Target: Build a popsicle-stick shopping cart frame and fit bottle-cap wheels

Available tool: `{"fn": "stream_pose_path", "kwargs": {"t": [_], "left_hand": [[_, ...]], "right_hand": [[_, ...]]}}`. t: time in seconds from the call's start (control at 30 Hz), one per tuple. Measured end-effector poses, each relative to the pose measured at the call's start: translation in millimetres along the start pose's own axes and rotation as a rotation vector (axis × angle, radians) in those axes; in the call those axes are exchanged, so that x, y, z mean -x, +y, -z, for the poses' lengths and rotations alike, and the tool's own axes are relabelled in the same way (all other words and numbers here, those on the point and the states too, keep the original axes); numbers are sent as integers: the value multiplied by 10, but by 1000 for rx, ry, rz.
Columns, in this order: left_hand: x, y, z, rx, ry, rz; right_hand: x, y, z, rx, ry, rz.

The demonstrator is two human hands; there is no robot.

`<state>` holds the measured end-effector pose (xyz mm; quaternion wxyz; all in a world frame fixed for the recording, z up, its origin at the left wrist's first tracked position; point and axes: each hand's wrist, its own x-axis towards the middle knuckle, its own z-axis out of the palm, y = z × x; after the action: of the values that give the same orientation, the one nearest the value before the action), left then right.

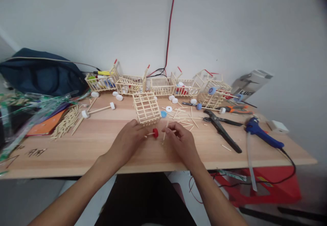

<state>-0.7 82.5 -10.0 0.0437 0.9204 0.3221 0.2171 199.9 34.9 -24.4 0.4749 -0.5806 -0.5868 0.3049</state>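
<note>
My left hand is closed, its fingers around a short wooden stick with a red bottle cap on its end. Just beyond those fingers is a small cart basket of wooden sticks, tilted; whether the hand touches it I cannot tell. Between thumb and fingers, my right hand pinches a thin wooden stick, nearly upright, just right of the red cap. Past the basket's right side lie a blue cap and a white cap.
Stick-built carts line the wall. Loose sticks lie mid-table, with black-handled cutters, orange pliers and a blue glue gun rightward. Leftward are a capped axle, a stick pile and a dark bag.
</note>
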Motion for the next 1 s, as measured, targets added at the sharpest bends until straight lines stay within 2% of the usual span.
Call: {"fn": "stream_pose_path", "kwargs": {"t": [0.17,0.43,0.6,0.77,1.0], "left_hand": [[-66,89,-53,28,-19,-42],[-114,153,-132,127,-12,-63],[-77,143,-162,91,17,-83],[-72,189,-135,44,22,-140],[-103,269,-50,-1,40,-146]], "right_hand": [[24,15,7,54,44,45],[19,3,0,135,6,86],[20,24,-35,144,-37,82],[26,-17,-59,260,-36,173],[-4,-115,-5,370,-9,283]]}}
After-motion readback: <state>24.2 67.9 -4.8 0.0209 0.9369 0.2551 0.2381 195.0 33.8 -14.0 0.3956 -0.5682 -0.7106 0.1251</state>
